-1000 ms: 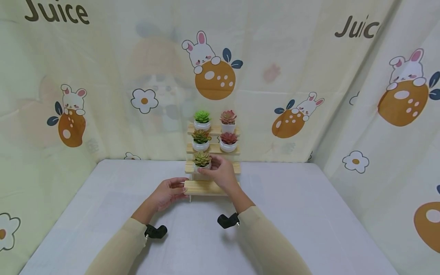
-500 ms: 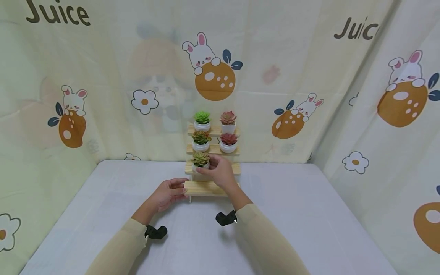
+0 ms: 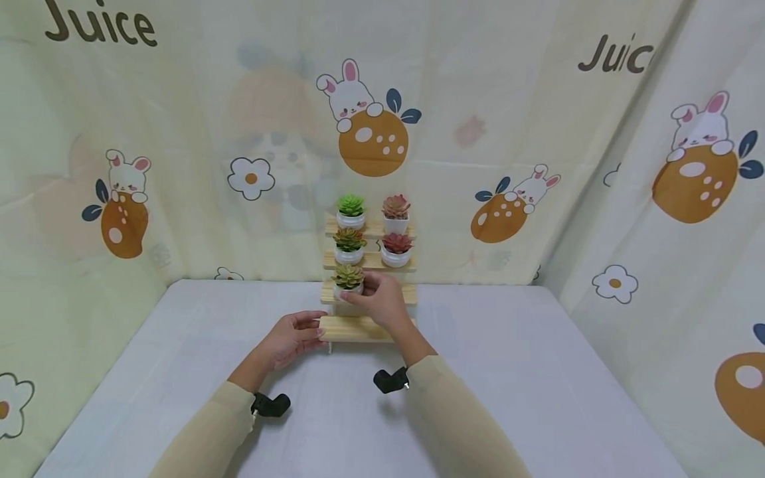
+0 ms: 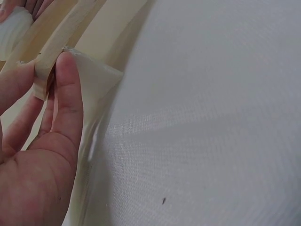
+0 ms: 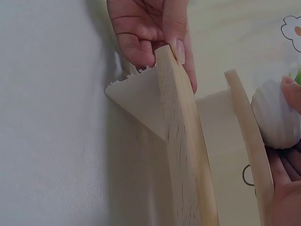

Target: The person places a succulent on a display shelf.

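A four-step wooden plant stand (image 3: 355,326) with white side supports stands on the table. At the left end of its lowest board (image 5: 183,136), my left hand (image 3: 291,340) pinches the wood between thumb and fingers. My right hand (image 3: 385,302) grips the white pot (image 5: 273,115) of a pale green potted succulent (image 3: 348,275) from its right side. That pot is on the left of the second board from the bottom; the right wrist view shows its ribbed side against the board (image 5: 251,136). The fingers behind the pot are partly hidden.
On the third board are a dark green succulent (image 3: 348,240) and a dark red one (image 3: 397,243). The top board bears a bright green succulent (image 3: 350,206) and a pink one (image 3: 396,209). A printed curtain (image 3: 269,99) hangs behind the white-covered table (image 3: 490,372).
My right hand and the pale green succulent have shifted slightly left along the board. My left hand keeps its grip on the lowest board.
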### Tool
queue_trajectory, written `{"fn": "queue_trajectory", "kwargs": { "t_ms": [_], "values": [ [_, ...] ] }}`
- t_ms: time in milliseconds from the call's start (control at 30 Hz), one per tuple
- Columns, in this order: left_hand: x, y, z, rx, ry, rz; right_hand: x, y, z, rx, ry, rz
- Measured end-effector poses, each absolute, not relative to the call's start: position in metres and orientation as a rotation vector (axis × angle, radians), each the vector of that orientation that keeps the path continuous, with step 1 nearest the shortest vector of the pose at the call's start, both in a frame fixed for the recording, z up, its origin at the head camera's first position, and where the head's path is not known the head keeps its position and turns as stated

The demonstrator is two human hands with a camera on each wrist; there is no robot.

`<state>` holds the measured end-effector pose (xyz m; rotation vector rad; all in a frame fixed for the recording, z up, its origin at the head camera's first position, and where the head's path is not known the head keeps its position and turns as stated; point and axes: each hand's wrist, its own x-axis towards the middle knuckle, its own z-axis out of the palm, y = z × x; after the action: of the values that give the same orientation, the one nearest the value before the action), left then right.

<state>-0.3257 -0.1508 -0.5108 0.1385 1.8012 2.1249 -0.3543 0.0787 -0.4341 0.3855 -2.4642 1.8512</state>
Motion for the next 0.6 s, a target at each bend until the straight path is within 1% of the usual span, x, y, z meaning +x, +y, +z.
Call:
{"fn": "queue_trajectory", "kwargs": {
  "t_ms": [600],
  "values": [
    [-0.3242, -0.1492, -0.5096, 0.143, 1.813, 2.135, -0.3531, 0.0779, -0.4365, 0.347, -2.453, 1.883]
  ]
}}
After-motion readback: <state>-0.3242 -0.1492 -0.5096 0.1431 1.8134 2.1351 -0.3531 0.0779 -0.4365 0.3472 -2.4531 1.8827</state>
